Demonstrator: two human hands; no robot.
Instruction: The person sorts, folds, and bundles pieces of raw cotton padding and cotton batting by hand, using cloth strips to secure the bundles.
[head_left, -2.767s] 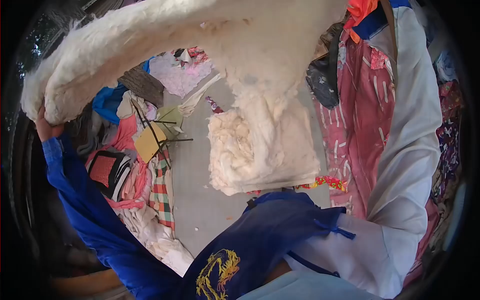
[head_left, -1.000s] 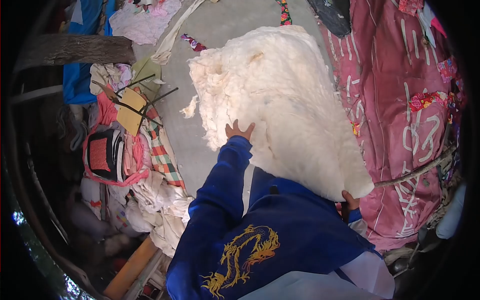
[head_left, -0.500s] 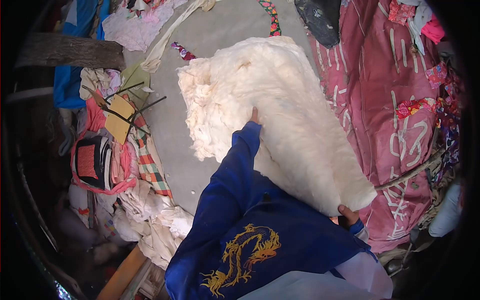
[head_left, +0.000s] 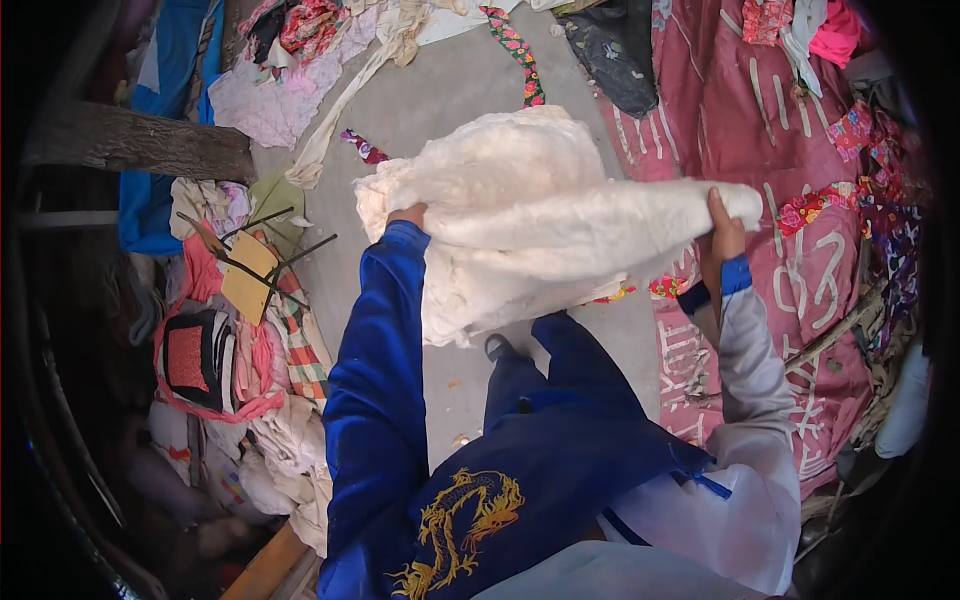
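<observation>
A thick cream-coloured cotton batting (head_left: 510, 170) lies bunched over the grey surface, its near part lifted and folded across. My left hand (head_left: 409, 214) is closed on the batting's left part, the fingers mostly sunk in it. At the right, my right hand (head_left: 727, 232) grips the raised right end, its thumb on top and the other fingers underneath. Between the hands the fold stretches in a roll-like band. Loose, fluffy edges hang below the fold towards my legs.
A maroon cloth with white writing (head_left: 700, 130) covers the right side. Fabric scraps and a dark bag (head_left: 620, 65) lie at the back. On the left are a wooden log (head_left: 140, 140), twigs with yellow card (head_left: 248, 280), and piled cloths (head_left: 285, 440).
My right hand has lifted the batting's near right end up and away from my body. My left hand has moved left and now grips the batting. My legs have come into view.
</observation>
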